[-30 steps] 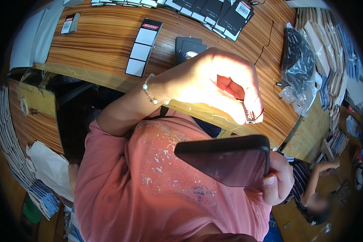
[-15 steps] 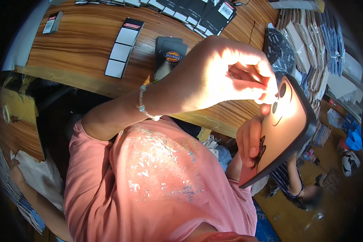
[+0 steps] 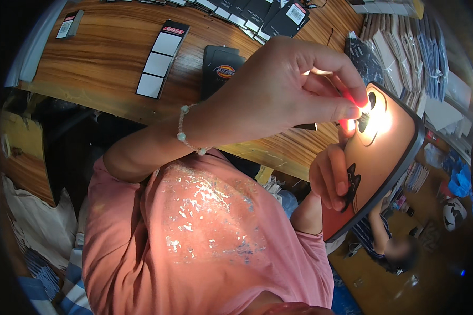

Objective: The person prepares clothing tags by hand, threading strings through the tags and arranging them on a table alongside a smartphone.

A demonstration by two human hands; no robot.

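Observation:
My right hand (image 3: 332,176) grips a smartphone (image 3: 376,163) at the right. Its back is orange, with a black cat figure, two dark round lenses and a dark edge. A bright white light glares beside the lenses. My left hand (image 3: 305,86), with a beaded bracelet (image 3: 182,136) at its wrist, reaches across in front of me. Thumb and forefinger are pinched together right at the lenses. Something small and dark shows at the fingertips, but glare hides what it is.
A wooden table (image 3: 105,63) carries a black label card with white panels (image 3: 155,65), dark hang tags (image 3: 220,65) and more tags (image 3: 247,18) at the back. Folded garments (image 3: 399,58) are stacked at the right. Beyond the phone, a person in stripes (image 3: 376,231) is at another table.
The phone has shifted slightly right and turned, and its light now glares toward me. My left hand has moved slightly with it, still pinched. Another person's arm at the lower left has left the view.

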